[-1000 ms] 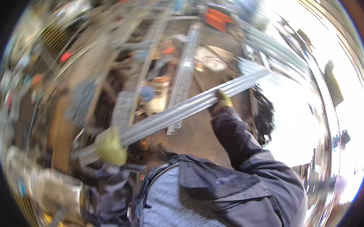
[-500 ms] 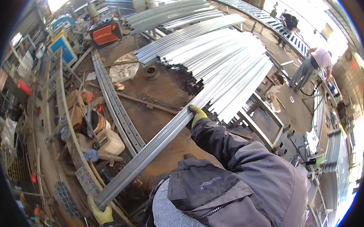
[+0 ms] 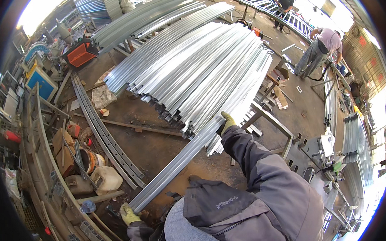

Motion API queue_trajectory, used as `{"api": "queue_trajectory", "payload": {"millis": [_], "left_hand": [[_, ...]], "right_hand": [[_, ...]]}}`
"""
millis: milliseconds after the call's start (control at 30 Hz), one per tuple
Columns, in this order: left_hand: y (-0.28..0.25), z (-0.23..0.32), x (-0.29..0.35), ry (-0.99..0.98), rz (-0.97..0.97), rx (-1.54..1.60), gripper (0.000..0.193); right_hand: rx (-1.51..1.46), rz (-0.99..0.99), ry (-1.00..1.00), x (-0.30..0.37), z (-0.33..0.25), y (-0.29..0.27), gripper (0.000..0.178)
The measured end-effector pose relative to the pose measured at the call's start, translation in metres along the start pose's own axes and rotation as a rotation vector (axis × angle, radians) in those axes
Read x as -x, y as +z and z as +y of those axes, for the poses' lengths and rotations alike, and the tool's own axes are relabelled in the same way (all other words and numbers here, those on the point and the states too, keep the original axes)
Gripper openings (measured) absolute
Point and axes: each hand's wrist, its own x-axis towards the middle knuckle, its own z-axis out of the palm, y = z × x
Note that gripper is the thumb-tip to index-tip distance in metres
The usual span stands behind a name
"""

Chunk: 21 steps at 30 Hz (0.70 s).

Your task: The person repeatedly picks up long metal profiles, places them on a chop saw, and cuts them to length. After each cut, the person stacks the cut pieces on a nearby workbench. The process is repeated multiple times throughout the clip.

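Note:
Both my hands wear yellow-green gloves. My left hand [image 3: 129,213] is closed round the near end of long galvanised steel tubing [image 3: 173,168] at the lower left. Farther up, my right hand [image 3: 228,120] grips the tubing's right side, its thumb and fingers wrapped round the edge. Whether the tubing is one ribbed length or two tubes side by side, I cannot tell. It slants up to the right, its far part lying along the edge of a wide stack of steel tubes [image 3: 191,73] with uneven near ends.
A slotted steel rail [image 3: 103,128] lies on the floor left of the tubing, near a white jerrycan [image 3: 106,180] and a bucket [image 3: 91,160]. An orange-and-black machine [image 3: 80,53] stands farther back. At right is a steel frame [image 3: 276,124]; two people [image 3: 323,48] work beyond.
The tubing and my hands have swung to the right in view, its far part now against the stack. My view has turned, so the stack and floor things sit farther left.

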Motion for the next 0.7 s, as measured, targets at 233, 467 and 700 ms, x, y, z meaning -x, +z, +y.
{"api": "queue_trajectory", "payload": {"millis": [233, 467, 700], "left_hand": [[0.197, -0.005, 0.051, -0.041, -0.346, 0.188, 0.036], [0.36, 0.03, 0.108, -0.182, -0.631, 0.072, 0.036], [0.439, 0.028, 0.099, -0.583, -0.733, 0.405, 0.04]], "right_hand": [[0.227, 0.028, -0.025, -0.092, -0.061, 0.0, 0.049], [0.799, -0.043, -0.372, -0.085, -0.05, -0.021, 0.102], [1.056, -0.143, -0.456, -0.073, -0.045, -0.025, 0.102]]}}
